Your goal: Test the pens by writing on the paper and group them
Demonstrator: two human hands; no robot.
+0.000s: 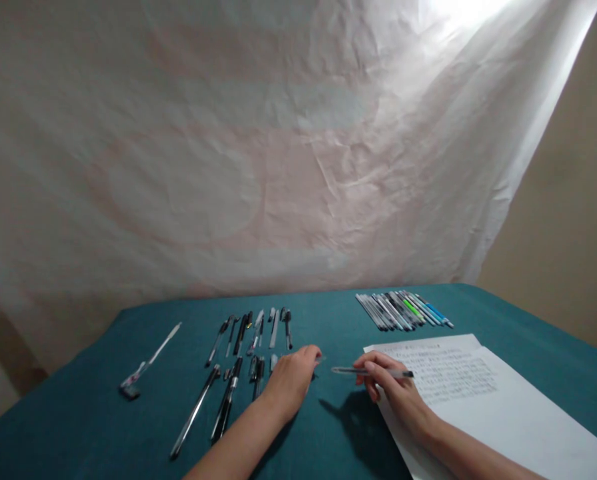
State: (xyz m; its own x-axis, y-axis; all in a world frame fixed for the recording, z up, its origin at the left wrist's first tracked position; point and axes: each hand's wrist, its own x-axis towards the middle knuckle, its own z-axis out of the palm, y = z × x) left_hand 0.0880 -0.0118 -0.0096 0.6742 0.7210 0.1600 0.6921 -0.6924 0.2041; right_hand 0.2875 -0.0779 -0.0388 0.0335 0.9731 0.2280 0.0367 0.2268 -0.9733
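Observation:
My right hand (391, 383) is closed around a clear-barrelled pen (347, 370), held almost level above the paper's left edge. One end of that pen points left toward my other hand, and its dark end sticks out past my knuckles at right. My left hand (291, 377) is pinched on a small clear piece that looks like a pen cap (321, 359), mostly hidden by the fingers. A gap separates it from the pen. Beneath and beside my left forearm lie black and clear pens (227, 400), some partly covered by the hand.
A row of capped pens (241, 333) lies behind my left hand. Farther left are a white pen (164, 345) and a dark eraser-like piece (129, 392). Several pens (403, 310) sit side by side at back right. Handwritten sheets (498, 427) cover the green tablecloth's (328, 313) right side.

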